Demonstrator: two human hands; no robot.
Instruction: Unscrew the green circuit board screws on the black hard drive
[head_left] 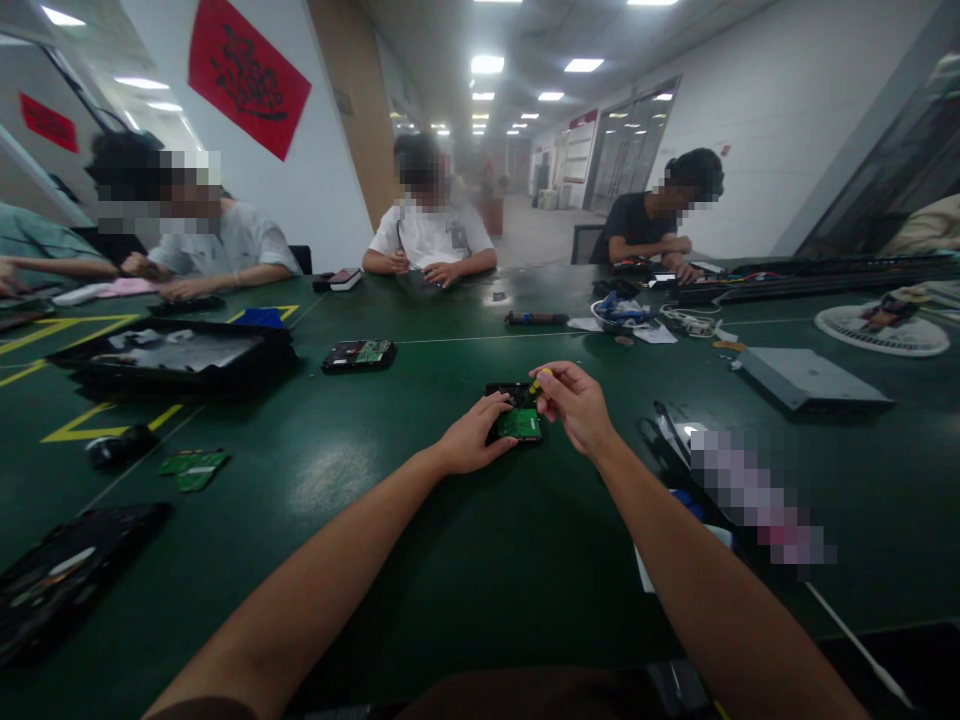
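A black hard drive point(516, 412) with a green circuit board on top lies on the green table point(420, 560) in front of me. My left hand point(474, 436) rests on its left edge, fingers curled against it, holding it down. My right hand point(576, 404) is closed around a small screwdriver with a yellow handle point(538, 381), its tip pointing down at the drive's upper right corner.
Another hard drive point(358, 354) lies further left, beside a black open case point(169, 356). Loose green boards point(193, 468) and a dark panel point(67, 575) sit at the left. A grey flat box point(810, 378), cables and tools are at the right. Three people sit across the table.
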